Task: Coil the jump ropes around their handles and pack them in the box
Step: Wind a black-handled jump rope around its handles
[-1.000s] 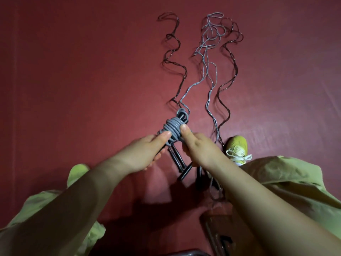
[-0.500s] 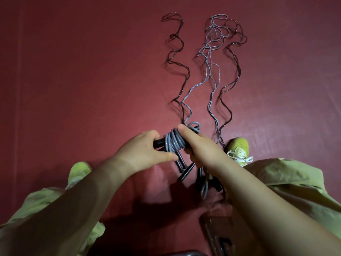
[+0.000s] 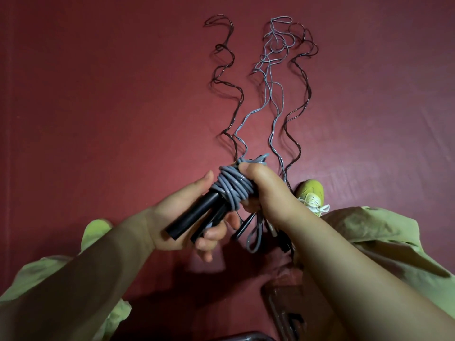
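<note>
Seen from above, a person's two bare hands meet over a dark red floor [image 3: 98,119]. The left hand [image 3: 182,217] curls its fingers around a pair of black handles [image 3: 194,217], which slant down toward the lower left. The right hand [image 3: 261,185] grips the grey coil [image 3: 232,188], a thick bundle of grey jump rope wound around the upper end of those handles, with its thumb pressed on top of the bundle. From the coil, loose grey rope [image 3: 270,77] trails away across the floor in wavy lines. Beside it on both sides lie dark ropes [image 3: 229,77], also wavy and uncoiled. More black handles [image 3: 242,228] and a grey loop hang or lie just under the right wrist; how many cannot be told. Yellow-green shoes [image 3: 311,193] and matching trousers [image 3: 384,232] frame the lower corners.
</note>
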The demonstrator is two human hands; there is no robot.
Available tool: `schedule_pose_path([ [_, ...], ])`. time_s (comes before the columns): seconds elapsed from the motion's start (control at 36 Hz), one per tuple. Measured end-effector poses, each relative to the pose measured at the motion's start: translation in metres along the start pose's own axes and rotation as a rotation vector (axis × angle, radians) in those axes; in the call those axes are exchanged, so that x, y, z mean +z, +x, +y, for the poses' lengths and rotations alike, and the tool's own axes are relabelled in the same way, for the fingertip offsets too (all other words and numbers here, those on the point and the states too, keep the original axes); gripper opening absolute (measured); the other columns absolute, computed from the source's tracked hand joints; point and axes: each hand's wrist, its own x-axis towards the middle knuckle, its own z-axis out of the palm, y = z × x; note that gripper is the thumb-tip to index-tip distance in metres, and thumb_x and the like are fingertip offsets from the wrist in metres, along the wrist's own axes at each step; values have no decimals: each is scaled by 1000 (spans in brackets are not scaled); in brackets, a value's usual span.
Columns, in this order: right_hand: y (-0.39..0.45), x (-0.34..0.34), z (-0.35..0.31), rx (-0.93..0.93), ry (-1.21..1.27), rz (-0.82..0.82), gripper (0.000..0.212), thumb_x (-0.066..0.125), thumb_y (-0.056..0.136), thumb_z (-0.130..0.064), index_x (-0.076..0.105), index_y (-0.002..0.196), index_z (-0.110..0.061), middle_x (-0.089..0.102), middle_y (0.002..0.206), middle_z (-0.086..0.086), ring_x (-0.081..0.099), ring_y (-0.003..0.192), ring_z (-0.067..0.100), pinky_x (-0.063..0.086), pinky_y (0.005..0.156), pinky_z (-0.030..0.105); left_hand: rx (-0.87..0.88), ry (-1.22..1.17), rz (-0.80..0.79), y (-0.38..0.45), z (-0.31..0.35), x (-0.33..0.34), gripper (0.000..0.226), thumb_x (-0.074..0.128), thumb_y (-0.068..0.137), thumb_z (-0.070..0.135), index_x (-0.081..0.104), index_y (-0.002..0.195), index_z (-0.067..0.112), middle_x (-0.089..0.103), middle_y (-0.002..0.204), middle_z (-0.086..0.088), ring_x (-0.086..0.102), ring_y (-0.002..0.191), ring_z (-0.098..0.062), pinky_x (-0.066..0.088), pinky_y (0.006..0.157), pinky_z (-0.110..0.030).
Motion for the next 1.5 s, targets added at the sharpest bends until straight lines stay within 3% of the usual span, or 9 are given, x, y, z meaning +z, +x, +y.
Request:
schedule_pose_path([
  [0.17, 2, -3, -3, 89, -175, -12, 34, 44, 98, -40, 35, 72, -20, 20, 58, 3, 18, 49, 15, 11, 48, 33, -17, 46, 245, 0, 2, 1, 72, 45, 66, 81, 60, 78, 11, 45, 53, -3, 43, 40, -16, 35, 48, -25],
  [0.31, 3, -6, -3, 111, -249, 1, 33, 39, 101, -41, 45, 88, -12, 23, 61, 7, 21, 51, 17, 15, 46, 29, 5, 151, 370, 2, 2, 5, 68, 28, 73, 73, 53, 79, 10, 44, 54, -3, 40, 40, -16, 28, 45, -23],
  [0.58, 12, -8, 6, 124, -450, 71, 43, 44, 97, -51, 50, 81, -12, 39, 58, 3, 26, 39, 10, 24, 42, 24, 32, 393, 568, 4, -2, -2, 72, 33, 78, 81, 53, 82, 13, 48, 55, -1, 45, 42, -16, 30, 39, -18],
  [0.72, 11, -10, 3, 122, -704, 160, 69, 42, 93, -59, 62, 84, 6, 49, 64, 7, 44, 52, 16, 36, 56, 29, 60, 479, 638, 5, 0, -5, 75, 40, 53, 83, 56, 80, 15, 51, 54, 1, 47, 43, -16, 32, 41, -19],
  [0.92, 11, -10, 9, 168, -630, 226, 69, 48, 86, -67, 59, 78, 1, 52, 68, 8, 50, 59, 21, 54, 76, 46, 131, 411, 710, 6, 1, -6, 68, 52, 71, 78, 56, 76, 11, 51, 53, -2, 45, 41, -16, 36, 40, -19],
  [1.08, 12, -8, 11, 114, -588, 263, 64, 52, 90, -57, 61, 78, 5, 52, 58, 7, 46, 51, 16, 36, 48, 23, 238, 473, 843, 8, 3, -8, 46, 61, 81, 56, 56, 76, 10, 54, 53, 1, 46, 46, -13, 39, 52, -25],
  [1.28, 11, -6, 13, 82, -485, 152, 42, 52, 94, -46, 62, 74, -11, 54, 55, 4, 55, 56, 21, 43, 57, 26, 271, 494, 802, 0, 7, -16, 19, 67, 87, 29, 61, 94, 13, 67, 81, -5, 63, 59, -9, 48, 53, -14],
  [1.39, 7, -2, 7, 93, -461, 82, 42, 47, 97, -44, 61, 81, -8, 51, 55, 6, 51, 50, 20, 38, 44, 17, 365, 487, 693, -5, 8, -20, 56, 72, 64, 29, 50, 116, 28, 68, 94, 0, 69, 71, -14, 52, 60, -21],
  [1.5, 1, -1, -8, 153, -299, -47, 51, 40, 97, -46, 59, 101, 1, 47, 61, 7, 46, 52, 20, 41, 51, 23, 498, 476, 614, -6, 9, -20, 64, 72, 57, 31, 50, 116, 42, 68, 89, 3, 67, 74, -15, 51, 60, -23],
])
